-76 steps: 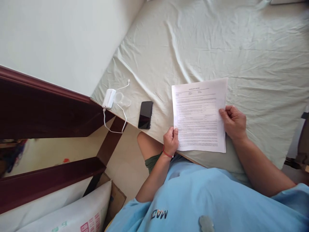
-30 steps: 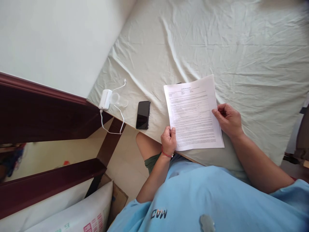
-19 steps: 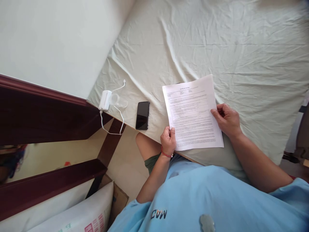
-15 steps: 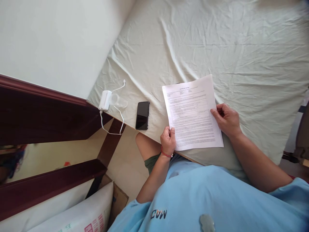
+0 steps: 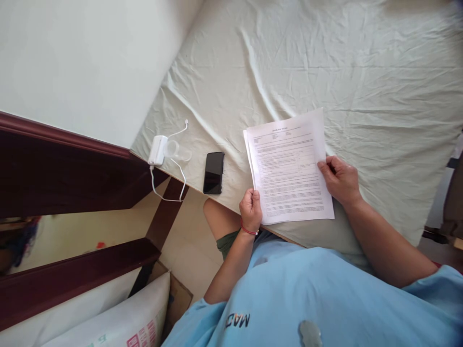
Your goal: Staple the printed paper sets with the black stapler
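Note:
Several printed sheets of paper (image 5: 289, 168) are held in front of me over the cloth-covered surface, their text too small to read. My left hand (image 5: 251, 210), with a red cord bracelet on its wrist, grips their lower left edge between thumb and curled fingers. On the right edge, about halfway up, my right hand (image 5: 339, 177) pinches the sheets with its thumb on top. A second sheet's edge peeks out along the left side. To the left of the papers lies a black phone (image 5: 213, 173), face up.
A white power adapter (image 5: 157, 150) with a white cable rests near the left edge, beside a clear plastic piece (image 5: 177, 150). Wrinkled pale cloth (image 5: 325, 58) covers the surface. A dark red wooden frame (image 5: 65, 168) and a white printed sack (image 5: 119, 318) are at the left.
The top sheet has shifted slightly right against the one beneath, whose left edge now shows. Both hands keep their hold and have barely moved.

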### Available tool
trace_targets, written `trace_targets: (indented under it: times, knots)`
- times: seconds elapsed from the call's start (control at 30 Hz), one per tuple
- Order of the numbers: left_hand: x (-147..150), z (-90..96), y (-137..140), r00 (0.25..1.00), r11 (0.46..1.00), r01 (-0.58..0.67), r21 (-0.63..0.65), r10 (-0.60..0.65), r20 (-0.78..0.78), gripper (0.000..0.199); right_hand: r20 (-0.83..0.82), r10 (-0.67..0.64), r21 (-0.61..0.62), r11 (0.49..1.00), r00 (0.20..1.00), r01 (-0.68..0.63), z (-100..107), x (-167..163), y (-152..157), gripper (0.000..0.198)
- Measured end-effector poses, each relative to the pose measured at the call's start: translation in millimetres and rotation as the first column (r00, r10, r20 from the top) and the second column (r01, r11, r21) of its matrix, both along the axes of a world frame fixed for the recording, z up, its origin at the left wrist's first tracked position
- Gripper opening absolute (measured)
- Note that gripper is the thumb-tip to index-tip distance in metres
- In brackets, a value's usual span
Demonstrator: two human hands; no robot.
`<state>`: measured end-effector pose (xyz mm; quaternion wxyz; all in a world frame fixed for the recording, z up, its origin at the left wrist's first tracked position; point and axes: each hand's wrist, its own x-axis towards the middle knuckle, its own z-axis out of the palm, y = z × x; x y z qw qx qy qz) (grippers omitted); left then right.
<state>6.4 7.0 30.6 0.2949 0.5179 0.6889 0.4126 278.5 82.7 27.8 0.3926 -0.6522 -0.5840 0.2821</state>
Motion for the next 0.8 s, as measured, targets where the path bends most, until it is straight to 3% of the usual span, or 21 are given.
trace_targets:
  times: [0.13, 0.43, 0.63, 0.8]
  knots:
    - [0, -1.2, 1, 1.0, 1.0, -0.005, 0.014, 0.005, 0.011, 0.043, -0.009, -0.025, 0.032, 0.999, 1.0, 0.026, 0, 1, 0, 0.02]
    - [-2, -3.6, 2, 0.998, 0.998, -0.056, 0.017, 0.055, 0.012, 0.045, -0.165, -0.244, 0.047, 0.966, 0.956, 0.254, -9, 2, 1, 0.022]
    - [-3, -6.2, 3, 0.998, 0.998, -0.062, 0.017, 0.062, 0.008, 0.04, -0.089, -0.204, 0.05, 0.977, 0.975, 0.209, -9, 3, 3, 0.023]
    - [-4, -14.4, 2, 0.993, 0.999, -0.041, -0.017, 0.043, 0.111, 0.032, -0.041, -0.14, 0.019, 0.99, 0.989, 0.141, -4, 3, 3, 0.021]
